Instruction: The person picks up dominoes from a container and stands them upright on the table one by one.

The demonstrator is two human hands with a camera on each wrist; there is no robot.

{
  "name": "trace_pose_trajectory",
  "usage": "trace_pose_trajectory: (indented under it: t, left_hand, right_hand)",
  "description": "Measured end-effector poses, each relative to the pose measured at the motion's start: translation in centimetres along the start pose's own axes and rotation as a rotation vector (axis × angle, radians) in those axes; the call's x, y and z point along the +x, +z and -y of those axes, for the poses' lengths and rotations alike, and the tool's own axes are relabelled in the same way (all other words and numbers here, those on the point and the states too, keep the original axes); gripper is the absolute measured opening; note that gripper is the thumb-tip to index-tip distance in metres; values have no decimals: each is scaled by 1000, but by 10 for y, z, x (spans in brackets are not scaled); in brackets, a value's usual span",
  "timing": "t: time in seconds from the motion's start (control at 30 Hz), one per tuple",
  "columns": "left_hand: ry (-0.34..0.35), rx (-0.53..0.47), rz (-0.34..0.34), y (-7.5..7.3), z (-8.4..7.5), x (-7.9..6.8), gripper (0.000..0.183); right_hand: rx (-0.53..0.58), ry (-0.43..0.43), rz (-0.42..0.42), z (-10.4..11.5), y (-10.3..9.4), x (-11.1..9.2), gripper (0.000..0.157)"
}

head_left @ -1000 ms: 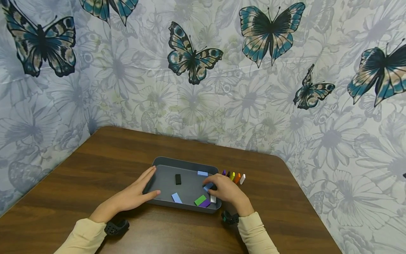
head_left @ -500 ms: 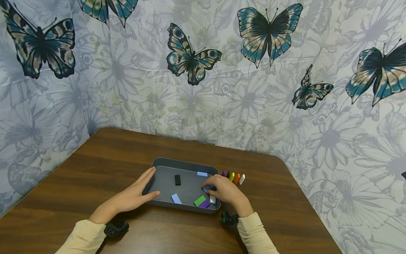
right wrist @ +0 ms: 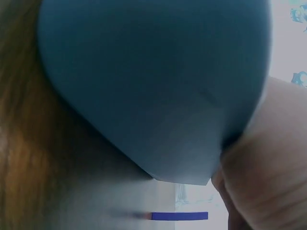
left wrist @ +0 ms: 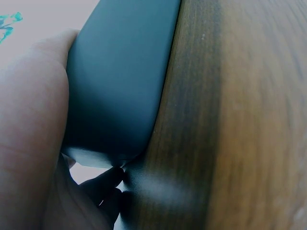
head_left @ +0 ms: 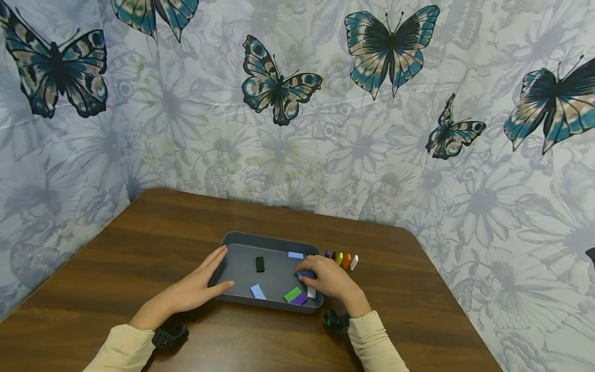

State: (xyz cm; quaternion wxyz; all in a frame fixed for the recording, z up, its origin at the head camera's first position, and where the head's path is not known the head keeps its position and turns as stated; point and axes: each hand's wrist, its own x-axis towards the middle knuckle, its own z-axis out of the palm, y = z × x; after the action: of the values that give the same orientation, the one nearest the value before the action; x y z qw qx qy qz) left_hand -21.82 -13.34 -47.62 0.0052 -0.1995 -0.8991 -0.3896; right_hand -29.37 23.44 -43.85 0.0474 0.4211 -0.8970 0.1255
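My left hand lies at the left end of a grey tray, fingers extended along its side and thumb over the near edge. In the left wrist view, the thumb side of that hand touches the tray's outer wall. Inside the tray's right end, my right hand pinches a blue domino, partly covered by the fingers. A white domino lies just below that hand. Nearby a green domino and a purple domino lie together. The right wrist view hides the pinched piece behind the tray wall.
Elsewhere in the tray lie a black domino, a light blue domino near the front and another light blue domino at the back. Several dominoes stand in a row right of the tray, ending with a white one.
My right fingers have moved slightly left over the blue domino, which has turned a little and shows less. The left hand stays at the tray's end.
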Motion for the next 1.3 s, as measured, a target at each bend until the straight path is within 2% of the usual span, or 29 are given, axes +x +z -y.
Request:
trace_pose_trajectory:
  t: [0.4, 0.8, 1.3]
  left_hand:
    - [-11, -20, 4, 3, 3, 1, 99]
    - [-10, -11, 6, 3, 0, 1, 97]
    - [-21, -28, 8, 5, 1, 0, 98]
  right_hand:
    - [80, 27, -9, -1, -4, 0, 17]
    - [170, 12, -73, -6, -4, -3, 17]
    - [201, 3, -111, -6, -11, -3, 18]
